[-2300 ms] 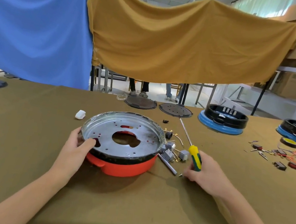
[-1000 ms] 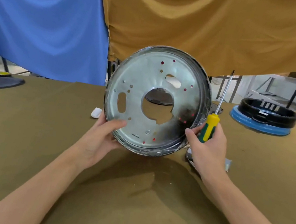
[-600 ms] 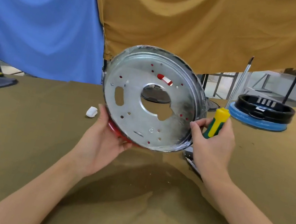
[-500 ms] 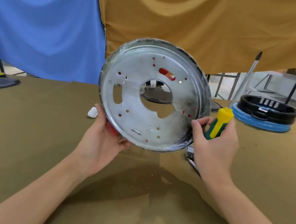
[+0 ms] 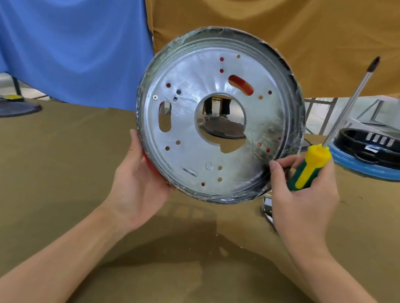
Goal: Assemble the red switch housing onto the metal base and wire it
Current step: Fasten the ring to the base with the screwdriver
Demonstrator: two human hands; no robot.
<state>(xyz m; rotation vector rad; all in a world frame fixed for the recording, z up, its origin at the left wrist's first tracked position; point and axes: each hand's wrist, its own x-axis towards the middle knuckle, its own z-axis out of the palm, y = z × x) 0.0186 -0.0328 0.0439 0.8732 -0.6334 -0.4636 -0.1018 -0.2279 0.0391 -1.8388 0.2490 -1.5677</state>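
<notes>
Head view showed the metal base [image 5: 218,117] held upright above the table [image 5: 34,178], face toward the camera, left hand [image 5: 137,183] gripping its seven-o'clock rim, right hand [image 5: 300,200] pinching four o'clock while clasping a screwdriver [image 5: 308,167] whose shaft pointed to one o'clock.

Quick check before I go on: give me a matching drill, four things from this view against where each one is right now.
Things:
1. metal base
2. screwdriver
3. black and blue ring
4. blue cloth

Places:
A. gripped in the right hand, tip pointing up
B. hanging at the back left
C. held upright off the table between both hands, left hand at its lower rim
D. lying on the table at the far right

Pairs: 1-C, 2-A, 3-D, 4-B
</notes>
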